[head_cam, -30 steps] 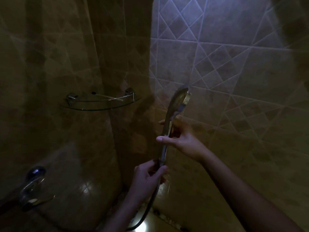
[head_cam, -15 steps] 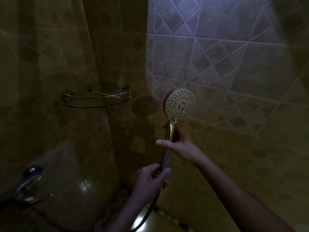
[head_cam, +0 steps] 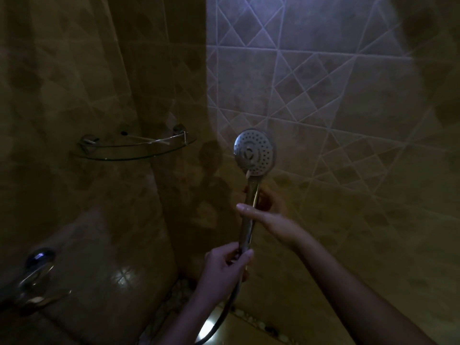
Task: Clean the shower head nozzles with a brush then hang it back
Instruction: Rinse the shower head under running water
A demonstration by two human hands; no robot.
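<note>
A chrome hand-held shower head (head_cam: 254, 152) stands upright in the dim shower, its round nozzle face turned toward me. My right hand (head_cam: 267, 215) grips the middle of its handle, thumb laid across the front. Lower down, my left hand (head_cam: 225, 267) is closed on the bottom end of the handle, where the dark hose (head_cam: 224, 317) joins and curves down toward the floor. A small pale thing sticks up at the neck just below the face; I cannot tell what it is. No brush is clearly visible.
A curved glass corner shelf (head_cam: 132, 151) with metal brackets hangs on the tiled wall to the left. A chrome tap fitting (head_cam: 34, 275) juts out at the lower left. Tiled walls close in on both sides, and pebbled edging runs along the floor below.
The shower head was turned from edge-on to nozzle face toward me. Both hands kept their hold on the handle and rose slightly.
</note>
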